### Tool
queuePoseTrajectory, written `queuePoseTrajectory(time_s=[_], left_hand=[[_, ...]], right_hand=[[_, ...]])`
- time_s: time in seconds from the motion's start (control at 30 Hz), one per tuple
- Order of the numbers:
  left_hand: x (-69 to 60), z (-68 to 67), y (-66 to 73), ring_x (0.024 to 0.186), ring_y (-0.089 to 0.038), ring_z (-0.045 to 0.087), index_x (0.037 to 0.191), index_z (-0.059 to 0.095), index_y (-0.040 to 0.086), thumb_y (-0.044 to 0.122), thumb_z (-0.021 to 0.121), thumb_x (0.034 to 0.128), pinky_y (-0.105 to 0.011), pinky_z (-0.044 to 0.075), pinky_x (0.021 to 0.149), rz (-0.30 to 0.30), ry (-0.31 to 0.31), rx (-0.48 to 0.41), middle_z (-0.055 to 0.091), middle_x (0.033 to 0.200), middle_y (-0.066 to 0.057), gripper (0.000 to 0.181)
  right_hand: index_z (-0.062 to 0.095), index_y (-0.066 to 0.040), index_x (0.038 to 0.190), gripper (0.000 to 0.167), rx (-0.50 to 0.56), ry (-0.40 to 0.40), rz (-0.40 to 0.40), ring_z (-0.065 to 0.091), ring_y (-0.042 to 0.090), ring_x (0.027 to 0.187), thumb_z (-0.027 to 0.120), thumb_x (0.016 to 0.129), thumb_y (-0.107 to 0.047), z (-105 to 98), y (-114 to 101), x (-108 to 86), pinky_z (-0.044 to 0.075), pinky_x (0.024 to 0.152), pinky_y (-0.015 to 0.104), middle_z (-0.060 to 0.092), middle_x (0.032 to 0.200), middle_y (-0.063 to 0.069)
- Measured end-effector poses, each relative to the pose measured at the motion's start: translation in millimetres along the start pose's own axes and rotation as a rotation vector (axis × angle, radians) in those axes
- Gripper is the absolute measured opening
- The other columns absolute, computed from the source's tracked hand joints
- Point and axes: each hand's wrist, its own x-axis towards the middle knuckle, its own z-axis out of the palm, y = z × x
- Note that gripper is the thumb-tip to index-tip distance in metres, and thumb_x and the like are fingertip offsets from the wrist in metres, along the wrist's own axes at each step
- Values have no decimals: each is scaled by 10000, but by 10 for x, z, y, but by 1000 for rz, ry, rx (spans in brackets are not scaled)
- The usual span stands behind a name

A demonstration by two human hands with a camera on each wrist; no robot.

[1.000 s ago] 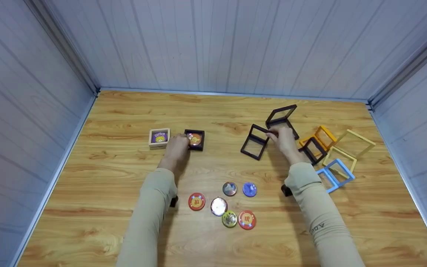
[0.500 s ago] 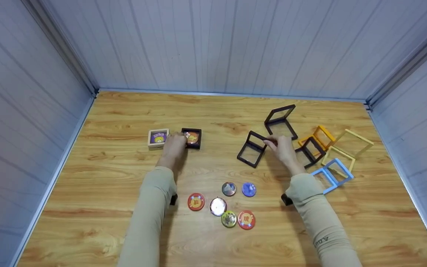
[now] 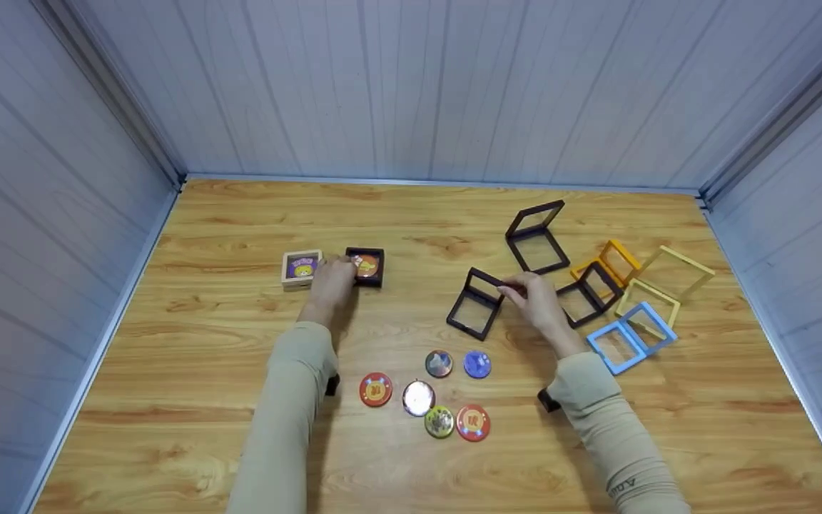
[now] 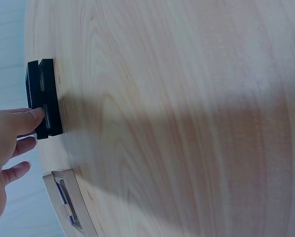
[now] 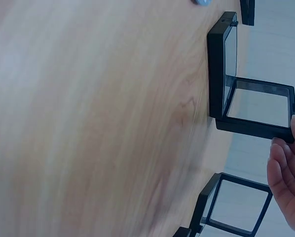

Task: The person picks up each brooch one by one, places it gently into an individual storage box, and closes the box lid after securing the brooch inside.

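Observation:
My left hand (image 3: 332, 284) grips the near-left side of a closed black display frame (image 3: 380, 277); an orange round badge shows in its window. In the left wrist view the thumb presses the edge of this black frame (image 4: 50, 98). Just left of the hand sits a cream display frame (image 3: 286, 277) with a purple and yellow badge. With thumb and fingertips, my right hand (image 3: 541, 305) pinches the raised lid of an open black display frame (image 3: 482, 295). The right wrist view shows its two halves hinged apart at about a right angle, the pinched corner of the lid (image 5: 261, 129) nearest the fingers.
Red badges (image 3: 375, 390), a glare-covered badge (image 3: 419, 397), a yellow-green badge (image 3: 439, 422), a dark badge (image 3: 439, 363) and a blue badge (image 3: 477, 364) lie in front. More open frames stand right: black (image 3: 561, 255), orange (image 3: 623, 258), yellow (image 3: 689, 287), blue (image 3: 625, 350). Panels wall the table.
My right hand has drawn the open black frame toward me and slightly left. The left hand and its black frame have shifted only slightly left in the view.

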Motion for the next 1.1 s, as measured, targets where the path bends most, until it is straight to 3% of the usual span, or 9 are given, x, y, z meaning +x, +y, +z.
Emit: queuePoseTrajectory(time_s=[0.27, 0.47, 0.7, 0.83, 1.1], left_hand=[[-71, -5, 2, 850, -301, 559, 888, 662, -1, 26, 593, 796, -427, 438, 729, 16, 52, 3, 604, 930, -138, 117], [-135, -42, 109, 958, -331, 535, 967, 631, -26, 97, 632, 788, -452, 415, 772, 42, 106, -101, 573, 1066, -172, 217], [-298, -11, 311, 943, -308, 531, 949, 642, -19, 122, 623, 791, -457, 401, 770, 70, 161, -243, 589, 974, -154, 213], [-415, 26, 445, 931, -292, 525, 981, 628, -17, 132, 610, 808, -438, 392, 815, 99, 135, -297, 583, 965, -141, 229], [-635, 33, 757, 998, -277, 505, 1052, 595, -11, 212, 626, 816, -422, 376, 868, 124, 12, -440, 558, 1049, -135, 327]], right_hand=[[667, 31, 893, 178, 4, 10, -12, 588, 221, 720, 624, 820, -126, 15, -27, -32, 476, 635, 337, 639, 835, 134], [660, 32, 910, 186, 12, 4, 6, 589, 221, 729, 621, 823, -128, 14, -13, -31, 477, 642, 342, 639, 845, 134], [666, 9, 928, 190, 36, -8, 32, 600, 209, 748, 616, 827, -144, 18, -15, -38, 486, 655, 333, 646, 860, 118], [664, 5, 940, 205, 43, -4, 54, 597, 204, 747, 617, 827, -160, 23, -10, -51, 484, 658, 328, 646, 866, 113], [673, -16, 935, 208, 62, 4, 58, 591, 184, 719, 616, 827, -184, 30, -5, -73, 478, 641, 321, 647, 843, 88]])
